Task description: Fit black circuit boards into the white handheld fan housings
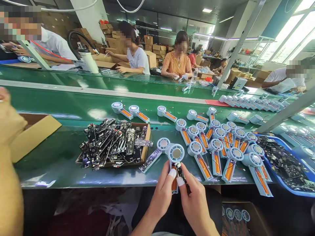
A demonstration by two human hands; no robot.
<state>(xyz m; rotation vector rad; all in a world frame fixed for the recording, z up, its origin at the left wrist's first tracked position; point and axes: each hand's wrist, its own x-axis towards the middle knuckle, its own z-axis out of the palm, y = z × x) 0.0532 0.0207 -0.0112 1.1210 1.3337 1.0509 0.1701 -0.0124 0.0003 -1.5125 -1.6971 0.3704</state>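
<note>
At the near edge of the bench, my left hand (161,191) is closed around the handle of a light-blue handheld fan (176,153), its round head pointing away from me. My right hand (195,193) pinches a narrow black circuit board (180,169) against the right side of that handle. White coverings show on both thumbs. Just behind lies another fan (163,144), with a circuit board (151,160) along its handle. To the left, a heap of circuit boards (110,144) fills a shallow cardboard tray (148,134).
Several fans with orange-filled handles (216,160) crowd the bench at right, beside a blue tray (280,182) of dark boards. More fans lie on the green conveyor (98,98). A co-worker's arm (10,157) and an open carton (36,137) are at left. Co-workers sit opposite.
</note>
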